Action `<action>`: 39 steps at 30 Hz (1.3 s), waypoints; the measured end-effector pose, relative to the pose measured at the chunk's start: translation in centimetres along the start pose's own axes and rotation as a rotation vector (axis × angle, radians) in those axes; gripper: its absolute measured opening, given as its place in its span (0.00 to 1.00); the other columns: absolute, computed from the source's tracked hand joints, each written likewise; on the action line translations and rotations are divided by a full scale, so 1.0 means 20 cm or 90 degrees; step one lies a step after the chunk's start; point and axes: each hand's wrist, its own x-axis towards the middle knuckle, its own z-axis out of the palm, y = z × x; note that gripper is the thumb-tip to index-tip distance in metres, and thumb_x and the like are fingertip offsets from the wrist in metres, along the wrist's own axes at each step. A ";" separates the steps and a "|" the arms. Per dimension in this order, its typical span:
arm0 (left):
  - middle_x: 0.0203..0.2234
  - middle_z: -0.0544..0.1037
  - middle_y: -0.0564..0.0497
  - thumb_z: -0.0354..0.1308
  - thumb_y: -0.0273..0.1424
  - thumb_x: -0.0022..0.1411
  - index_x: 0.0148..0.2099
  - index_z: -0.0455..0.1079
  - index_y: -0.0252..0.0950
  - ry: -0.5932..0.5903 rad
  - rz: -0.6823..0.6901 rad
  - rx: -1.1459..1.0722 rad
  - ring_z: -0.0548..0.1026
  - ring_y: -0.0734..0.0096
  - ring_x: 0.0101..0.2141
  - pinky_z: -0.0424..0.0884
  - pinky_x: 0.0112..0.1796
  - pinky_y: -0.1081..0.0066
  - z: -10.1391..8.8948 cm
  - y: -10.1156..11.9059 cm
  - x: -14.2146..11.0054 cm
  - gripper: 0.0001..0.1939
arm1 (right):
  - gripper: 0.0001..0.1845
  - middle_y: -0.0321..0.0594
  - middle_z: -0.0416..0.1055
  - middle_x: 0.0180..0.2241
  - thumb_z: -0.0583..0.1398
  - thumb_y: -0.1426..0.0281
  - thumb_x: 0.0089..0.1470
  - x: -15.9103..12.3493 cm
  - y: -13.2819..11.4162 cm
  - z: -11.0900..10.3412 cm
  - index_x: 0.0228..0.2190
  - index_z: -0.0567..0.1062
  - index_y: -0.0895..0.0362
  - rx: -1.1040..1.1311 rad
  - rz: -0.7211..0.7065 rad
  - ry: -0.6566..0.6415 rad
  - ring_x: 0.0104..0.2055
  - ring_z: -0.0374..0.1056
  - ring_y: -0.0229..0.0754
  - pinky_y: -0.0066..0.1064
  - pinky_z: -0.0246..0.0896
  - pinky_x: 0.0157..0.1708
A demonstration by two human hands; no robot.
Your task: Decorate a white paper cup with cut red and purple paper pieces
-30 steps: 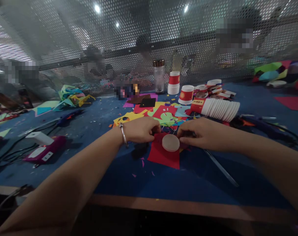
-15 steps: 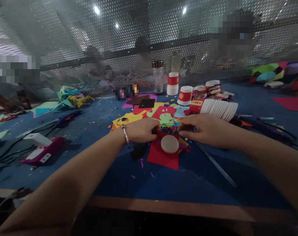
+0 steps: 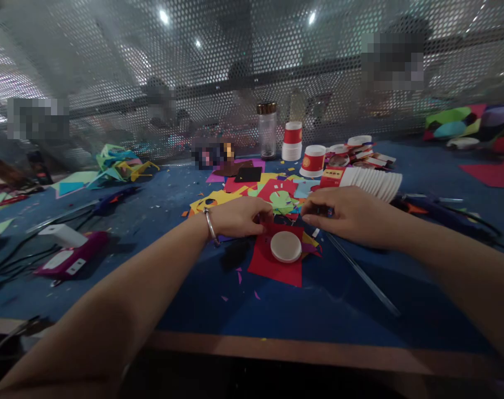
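A pale round disc (image 3: 286, 246) rests on a square of red paper (image 3: 272, 266) in front of me. Just above its left side hovers my left hand (image 3: 246, 216), wearing a silver bangle; its fingers are bent, with a gap to the thumb and nothing visible between them. On the other side, my right hand (image 3: 343, 215) has its fingers curved and thumb apart, and I see nothing held. Neither hand touches the disc. Cut paper scraps (image 3: 281, 200) lie beyond and between the hands. A clear glue stick (image 3: 368, 280) lies below my right hand.
A stack of paper cups (image 3: 370, 182) lies on its side behind my right hand. Upright cups (image 3: 313, 160) and a glass bottle (image 3: 267, 133) stand farther back. Left are a purple power strip (image 3: 73, 260) with cables and a glue gun (image 3: 111, 202); another glue gun (image 3: 438, 216) lies right.
The disc has shifted very slightly toward me and to the left. My right hand has risen a little with its fingers more apart; my left hand has barely moved.
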 end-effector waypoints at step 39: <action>0.25 0.66 0.58 0.48 0.30 0.68 0.40 0.63 0.39 -0.134 0.012 -0.210 0.68 0.75 0.24 0.66 0.31 0.73 -0.03 -0.11 0.04 0.04 | 0.15 0.44 0.80 0.34 0.56 0.61 0.61 0.00 0.01 0.01 0.36 0.79 0.56 -0.063 -0.019 0.016 0.35 0.73 0.46 0.36 0.61 0.36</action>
